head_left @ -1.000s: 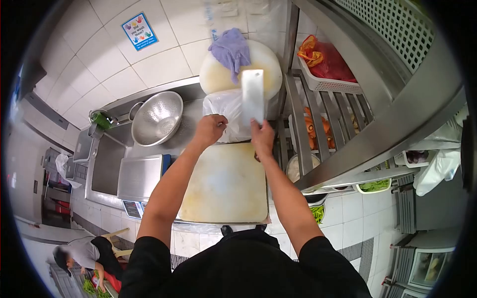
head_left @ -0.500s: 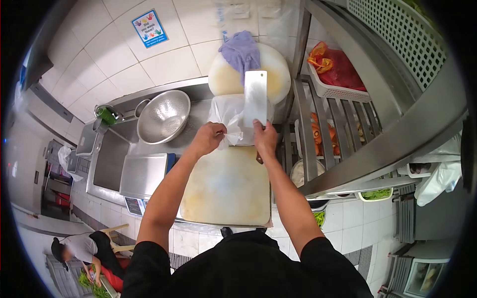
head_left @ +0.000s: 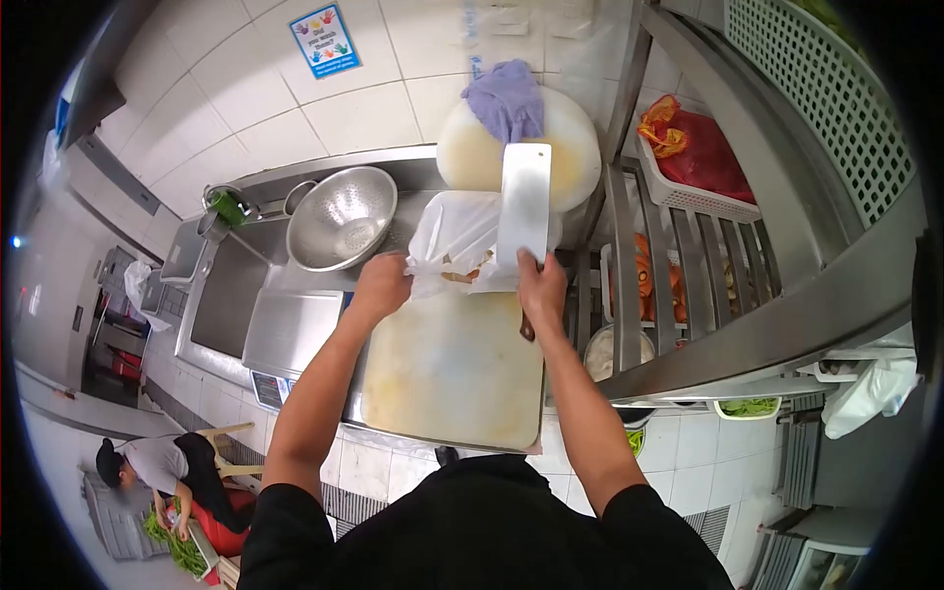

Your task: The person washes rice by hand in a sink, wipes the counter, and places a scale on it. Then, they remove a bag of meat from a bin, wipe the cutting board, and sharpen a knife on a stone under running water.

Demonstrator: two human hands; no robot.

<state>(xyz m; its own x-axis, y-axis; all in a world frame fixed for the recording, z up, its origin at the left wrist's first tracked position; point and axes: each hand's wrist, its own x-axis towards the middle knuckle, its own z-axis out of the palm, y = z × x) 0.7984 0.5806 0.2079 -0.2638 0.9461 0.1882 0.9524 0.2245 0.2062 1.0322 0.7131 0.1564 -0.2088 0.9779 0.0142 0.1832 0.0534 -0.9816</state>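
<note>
A cleaver point(head_left: 526, 197) points away from me, its broad blade upright in the view and my right hand point(head_left: 542, 285) wrapped around its dark handle. My left hand point(head_left: 382, 284) grips the near left edge of a white plastic bag point(head_left: 457, 226). The bag's mouth gapes toward me, and brownish pieces point(head_left: 462, 272) show inside it. Part of the bag's right side is hidden behind the blade. Below both hands lies a large, worn, yellowish-white cutting board point(head_left: 447, 379).
Left of the bag stand a steel colander point(head_left: 339, 221), a sink point(head_left: 228, 305) and a scale point(head_left: 290, 329). A round board point(head_left: 462, 157) with a purple cloth point(head_left: 506, 96) leans at the back. Metal shelving point(head_left: 678, 364) rises close on the right. A person point(head_left: 167, 477) handles greens lower left.
My left hand has drawn the bag's edge to the left, and its mouth has widened so the brownish pieces show. The right hand still holds the cleaver. The whole view has shifted slightly.
</note>
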